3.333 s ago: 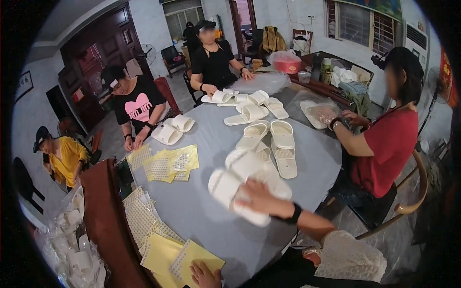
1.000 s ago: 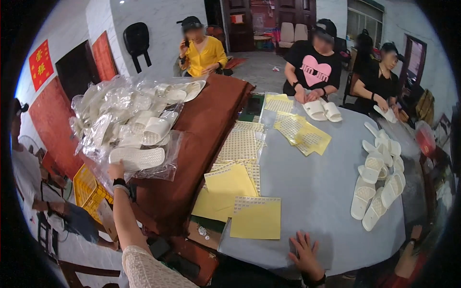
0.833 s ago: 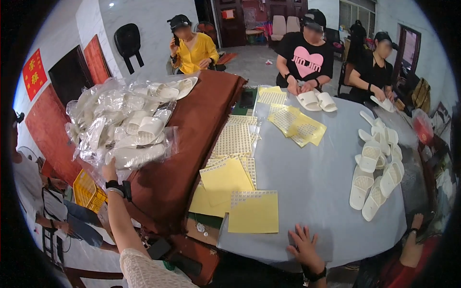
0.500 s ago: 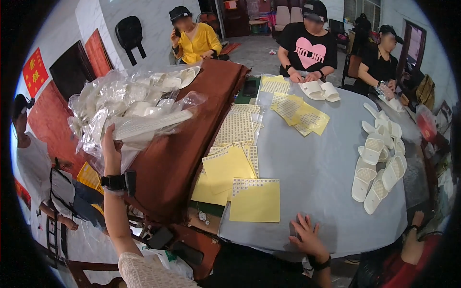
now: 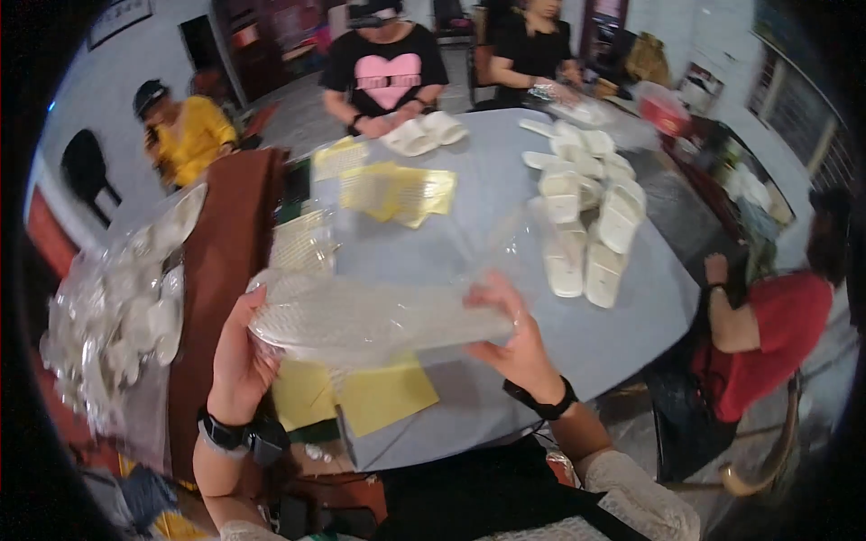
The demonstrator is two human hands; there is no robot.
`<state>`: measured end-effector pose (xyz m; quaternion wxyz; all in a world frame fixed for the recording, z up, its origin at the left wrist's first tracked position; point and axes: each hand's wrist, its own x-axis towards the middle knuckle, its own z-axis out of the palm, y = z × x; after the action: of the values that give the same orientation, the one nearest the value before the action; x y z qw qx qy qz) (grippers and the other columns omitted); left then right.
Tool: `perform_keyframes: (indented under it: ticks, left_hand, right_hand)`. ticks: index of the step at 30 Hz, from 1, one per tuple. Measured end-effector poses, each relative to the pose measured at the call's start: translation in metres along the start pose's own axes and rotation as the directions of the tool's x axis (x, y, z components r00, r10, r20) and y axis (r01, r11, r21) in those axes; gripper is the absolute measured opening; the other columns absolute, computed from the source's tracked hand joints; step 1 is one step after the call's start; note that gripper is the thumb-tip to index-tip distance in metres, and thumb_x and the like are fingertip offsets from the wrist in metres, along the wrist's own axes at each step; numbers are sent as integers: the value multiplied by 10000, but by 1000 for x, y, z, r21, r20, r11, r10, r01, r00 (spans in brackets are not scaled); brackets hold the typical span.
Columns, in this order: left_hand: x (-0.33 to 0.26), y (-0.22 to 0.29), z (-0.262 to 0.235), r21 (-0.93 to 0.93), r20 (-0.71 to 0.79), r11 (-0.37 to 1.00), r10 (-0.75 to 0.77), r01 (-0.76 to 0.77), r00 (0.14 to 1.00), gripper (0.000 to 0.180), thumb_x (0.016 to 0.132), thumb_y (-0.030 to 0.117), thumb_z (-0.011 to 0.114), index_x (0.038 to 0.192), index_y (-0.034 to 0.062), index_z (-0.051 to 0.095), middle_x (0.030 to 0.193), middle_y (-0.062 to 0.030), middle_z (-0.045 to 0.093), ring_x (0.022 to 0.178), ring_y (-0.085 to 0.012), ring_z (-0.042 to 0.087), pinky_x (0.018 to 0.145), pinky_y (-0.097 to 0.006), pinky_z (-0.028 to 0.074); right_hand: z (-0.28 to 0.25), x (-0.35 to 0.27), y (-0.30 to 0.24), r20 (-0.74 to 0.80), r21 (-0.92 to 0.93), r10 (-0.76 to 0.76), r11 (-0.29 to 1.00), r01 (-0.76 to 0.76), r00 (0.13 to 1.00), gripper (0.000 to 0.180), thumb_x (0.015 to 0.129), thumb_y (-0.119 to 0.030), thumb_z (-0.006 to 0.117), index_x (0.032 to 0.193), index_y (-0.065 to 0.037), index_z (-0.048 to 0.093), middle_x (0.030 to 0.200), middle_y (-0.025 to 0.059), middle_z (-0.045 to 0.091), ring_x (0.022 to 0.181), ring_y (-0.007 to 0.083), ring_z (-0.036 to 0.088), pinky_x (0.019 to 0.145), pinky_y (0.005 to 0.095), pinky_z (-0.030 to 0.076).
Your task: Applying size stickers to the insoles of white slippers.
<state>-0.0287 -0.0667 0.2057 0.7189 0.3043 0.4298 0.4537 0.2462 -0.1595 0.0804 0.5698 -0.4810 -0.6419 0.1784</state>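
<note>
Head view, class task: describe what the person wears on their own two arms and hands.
The left hand is bare, with a black wristband or watch on its wrist. The right hand is bare, with a black band on the wrist and a whitish knitted sleeve behind it.

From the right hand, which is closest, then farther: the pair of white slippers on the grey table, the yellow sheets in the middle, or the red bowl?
1. Pair of white slippers, just right of the right hand.
2. Yellow sheets, mid-table.
3. Red bowl, far right corner.
</note>
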Motion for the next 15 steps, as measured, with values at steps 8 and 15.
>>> perform_keyframes:
  ticks: [8,15]
  left_hand:
    - [68,-21,57,340,383,940,-118,-20,916,217,930,295,521,772,165,447,577,81,337,501,-44,396,420,-177,285]
    - [76,-22,96,194,471,968,52,-161,880,151,906,188,545,780,144,475,522,89,293,448,-32,321,421,-187,250]
  right_hand:
    - [-25,-49,4,-389,515,516,809,-285,763,261,830,-121,674,1018,6,544,885,22,615,790,76,562,695,227,463]
    - [-60,-94,47,-246,800,776,501,-331,580,428,862,-182,634,1212,-27,441,1022,43,570,865,106,535,774,231,425]
